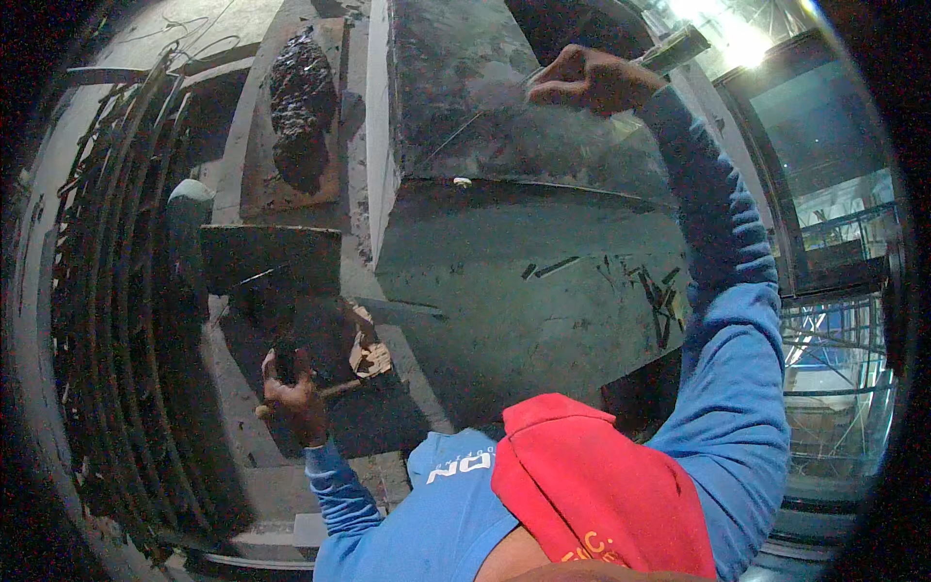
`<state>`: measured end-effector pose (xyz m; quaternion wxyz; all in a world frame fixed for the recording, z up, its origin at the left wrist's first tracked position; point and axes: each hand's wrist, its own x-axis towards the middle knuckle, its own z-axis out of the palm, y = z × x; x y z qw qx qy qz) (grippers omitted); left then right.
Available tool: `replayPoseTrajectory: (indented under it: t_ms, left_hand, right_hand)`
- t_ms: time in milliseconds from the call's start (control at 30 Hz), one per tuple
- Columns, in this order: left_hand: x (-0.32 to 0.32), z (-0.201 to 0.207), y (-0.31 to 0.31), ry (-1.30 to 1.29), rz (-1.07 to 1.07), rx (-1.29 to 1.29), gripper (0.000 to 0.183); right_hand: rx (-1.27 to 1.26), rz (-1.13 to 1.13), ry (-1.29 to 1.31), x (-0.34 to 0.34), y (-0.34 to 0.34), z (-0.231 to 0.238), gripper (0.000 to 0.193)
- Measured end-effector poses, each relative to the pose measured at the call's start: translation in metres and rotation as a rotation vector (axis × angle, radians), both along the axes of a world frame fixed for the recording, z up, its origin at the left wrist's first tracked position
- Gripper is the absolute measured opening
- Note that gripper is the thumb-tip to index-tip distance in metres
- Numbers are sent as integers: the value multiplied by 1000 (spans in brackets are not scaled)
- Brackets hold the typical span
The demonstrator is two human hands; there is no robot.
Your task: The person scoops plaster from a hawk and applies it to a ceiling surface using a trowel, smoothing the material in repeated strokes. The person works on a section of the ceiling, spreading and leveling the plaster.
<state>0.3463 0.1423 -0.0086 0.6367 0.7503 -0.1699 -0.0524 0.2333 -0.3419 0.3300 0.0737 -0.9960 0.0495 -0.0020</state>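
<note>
Currently, my R hand [582, 82] is curled at the grey block [441, 73], contents unclear; my L hand [295, 396] is curled, w/ wooden stick [341, 389] alongside, grip unclear.

1. A bright white light [749, 50] is glaring at the upper right.
2. Below it, a dark-framed window [815, 131] is standing along the right side.
3. Further down that side, a pale metal lattice [819, 325] is showing behind glass.
4. A grey floor [131, 44] is stretching across the upper left.
5. Long, thin bars [126, 291] are lying side by side at left, partly shadowed.
</note>
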Motion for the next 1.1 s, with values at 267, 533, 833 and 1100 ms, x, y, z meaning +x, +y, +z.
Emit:
replayPoseTrajectory:
  t_ms: [267,533,833,1100]
  left_hand:
    - [8,0,0,-224,35,162,39]
    - [18,1,0,-258,80,163,37]
    - [15,0,-5,-12,15,156,39]
    - [12,-23,-12,-83,-24,41,40]
  right_hand:
    - [178,-513,491,2,9,14,43]
    - [209,-562,509,-8,-3,18,44]
    - [134,-200,319,-15,-36,10,40]
    - [-39,-478,315,-13,-38,20,40]
